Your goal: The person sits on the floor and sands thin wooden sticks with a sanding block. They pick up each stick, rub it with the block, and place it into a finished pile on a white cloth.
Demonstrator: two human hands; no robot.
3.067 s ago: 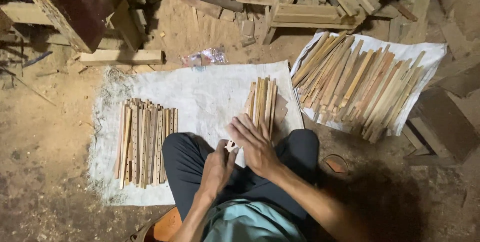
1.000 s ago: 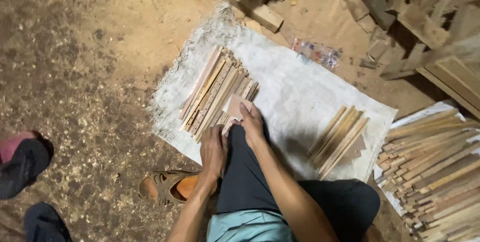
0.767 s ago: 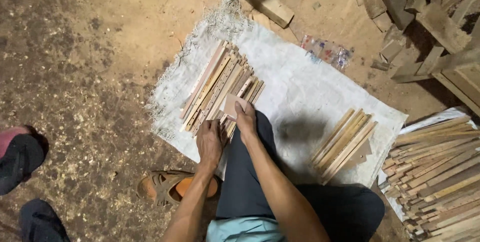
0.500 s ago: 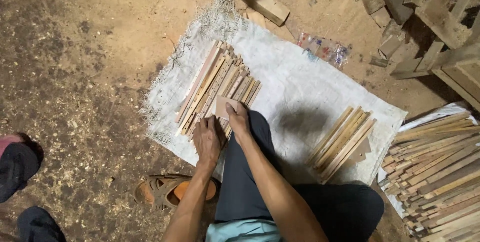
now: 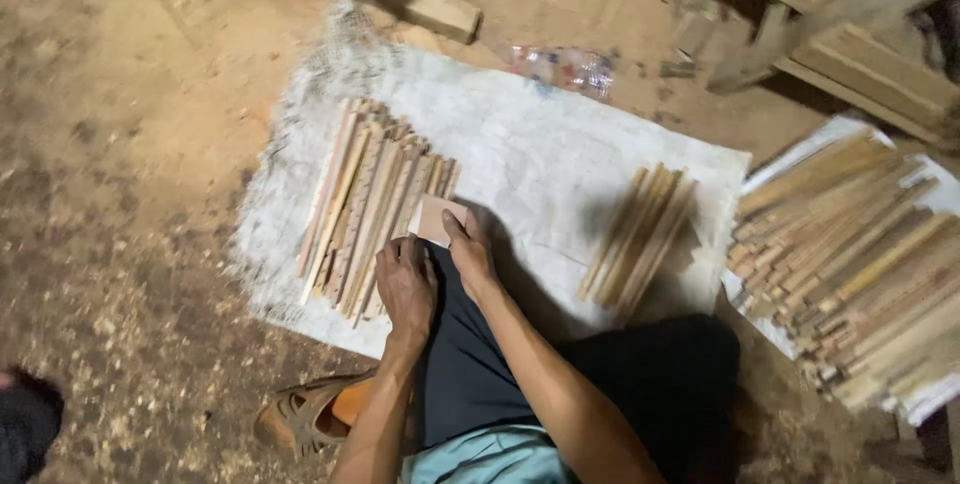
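wood strips (image 5: 375, 209) crowd the sack's (image 5: 560, 154) left edge; right hand (image 5: 468, 254) pinches what looks like sandpaper (image 5: 438, 219), left hand (image 5: 405, 284) rests flat, empty. a nudge could scatter them.

Both hands, earlier near the small middle bundle, now rest at the left pile of wooden strips (image 5: 372, 206), the right hand (image 5: 468, 256) pinching a small pinkish pad (image 5: 438, 219).

Dirt floor (image 5: 130, 144) w/ sawdust, scrap timber (image 5: 820, 34) at back, dim light

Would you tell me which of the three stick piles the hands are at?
The leftmost pile of wooden sticks on the white sack; the others lie farther right.
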